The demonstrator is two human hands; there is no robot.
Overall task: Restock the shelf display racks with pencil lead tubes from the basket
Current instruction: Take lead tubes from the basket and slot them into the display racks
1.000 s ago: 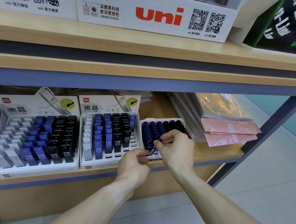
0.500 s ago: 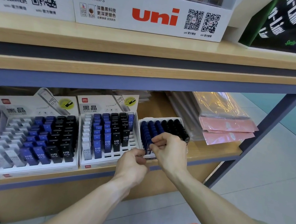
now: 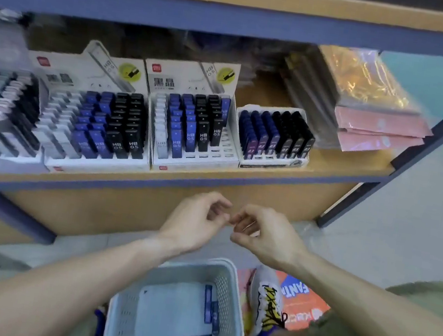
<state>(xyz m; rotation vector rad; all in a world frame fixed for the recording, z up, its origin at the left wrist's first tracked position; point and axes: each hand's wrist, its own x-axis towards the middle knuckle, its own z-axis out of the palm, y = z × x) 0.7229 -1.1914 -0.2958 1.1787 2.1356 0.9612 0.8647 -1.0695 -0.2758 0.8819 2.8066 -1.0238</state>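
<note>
Several white display racks of blue and black pencil lead tubes stand on the low shelf: a small rack [image 3: 274, 135] at the right, a middle rack [image 3: 195, 126], a left rack [image 3: 97, 123]. Below, on the floor, a light grey basket [image 3: 235, 299] holds a few blue lead tubes [image 3: 211, 307] along its right side. My left hand [image 3: 195, 221] and my right hand [image 3: 264, 237] hover side by side between shelf edge and basket, fingers loosely curled and apart, nothing visible in either.
Pink and orange plastic packets [image 3: 375, 127] lie stacked on the shelf's right end by the blue upright post [image 3: 419, 145]. A white, yellow and blue shoe [image 3: 267, 315] and an orange printed sheet [image 3: 301, 297] sit right of the basket. The shelf's front edge [image 3: 212, 181] overhangs above my hands.
Both hands left the small right rack and dropped below the shelf edge toward the basket. The view tilted down, bringing the basket into sight.
</note>
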